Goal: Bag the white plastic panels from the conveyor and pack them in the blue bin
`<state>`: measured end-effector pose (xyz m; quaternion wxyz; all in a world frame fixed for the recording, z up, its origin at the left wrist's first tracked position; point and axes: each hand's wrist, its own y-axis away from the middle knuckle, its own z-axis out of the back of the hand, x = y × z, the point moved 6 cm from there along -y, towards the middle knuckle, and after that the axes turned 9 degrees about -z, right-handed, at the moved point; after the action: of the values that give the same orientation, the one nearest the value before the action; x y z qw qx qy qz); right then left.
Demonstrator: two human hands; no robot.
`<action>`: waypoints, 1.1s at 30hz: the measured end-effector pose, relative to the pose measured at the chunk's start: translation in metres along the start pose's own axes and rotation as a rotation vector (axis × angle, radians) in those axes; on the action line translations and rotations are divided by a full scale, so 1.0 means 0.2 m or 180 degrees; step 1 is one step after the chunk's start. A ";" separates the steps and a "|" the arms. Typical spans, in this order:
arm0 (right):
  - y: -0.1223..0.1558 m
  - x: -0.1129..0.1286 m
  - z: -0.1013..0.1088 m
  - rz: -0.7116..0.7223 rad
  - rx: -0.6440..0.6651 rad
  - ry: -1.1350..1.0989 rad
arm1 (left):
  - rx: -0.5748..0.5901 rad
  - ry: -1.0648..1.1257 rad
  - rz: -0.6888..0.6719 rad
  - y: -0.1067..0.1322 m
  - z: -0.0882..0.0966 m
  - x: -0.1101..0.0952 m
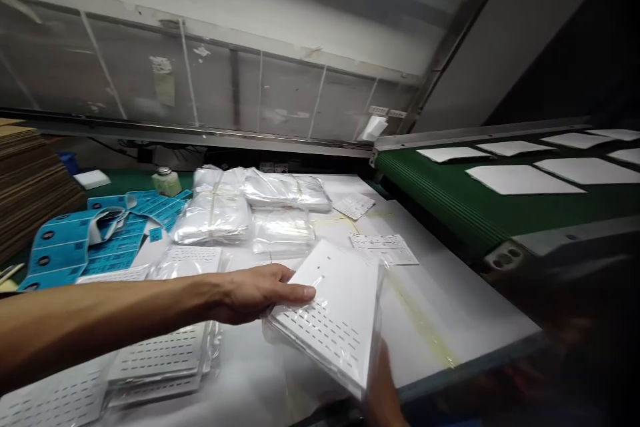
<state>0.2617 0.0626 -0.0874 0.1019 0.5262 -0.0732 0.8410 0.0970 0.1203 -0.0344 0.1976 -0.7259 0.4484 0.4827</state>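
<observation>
My left hand (257, 293) reaches across the white table (450, 293) and grips the left edge of a white perforated card in a clear plastic bag (333, 313). My right hand (385, 390) shows only partly at the bottom edge, under the bag's near corner, and supports it. The bagged card is tilted, lifted slightly off the table. Just left of it lies a stack of similar bagged perforated cards (160, 357).
Bundles of clear plastic bags (215, 213) lie at the back of the table. Blue label strips (90, 240) and a small bottle (166, 181) sit at left, beside stacked cardboard (30, 180). A green conveyor belt (450, 193) on the right carries white sheets (523, 180).
</observation>
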 end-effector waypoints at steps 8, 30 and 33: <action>-0.15 0.33 -0.35 -0.1286 0.1642 -0.2230 | -0.0922 -0.1160 -0.0433 0.43 0.27 -0.21; 0.09 0.33 -1.19 -0.0443 0.1576 -0.1094 | -0.3920 -0.2075 -0.0348 1.04 0.65 0.22; 0.13 0.31 -1.21 -0.0365 0.1474 -0.1118 | -0.4059 -0.2423 -0.0361 1.04 0.67 0.26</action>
<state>0.0181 0.0987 -0.1365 0.0123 0.6762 0.1340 0.7243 -0.1411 0.0849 -0.1106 -0.0957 -0.5044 -0.0564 0.8563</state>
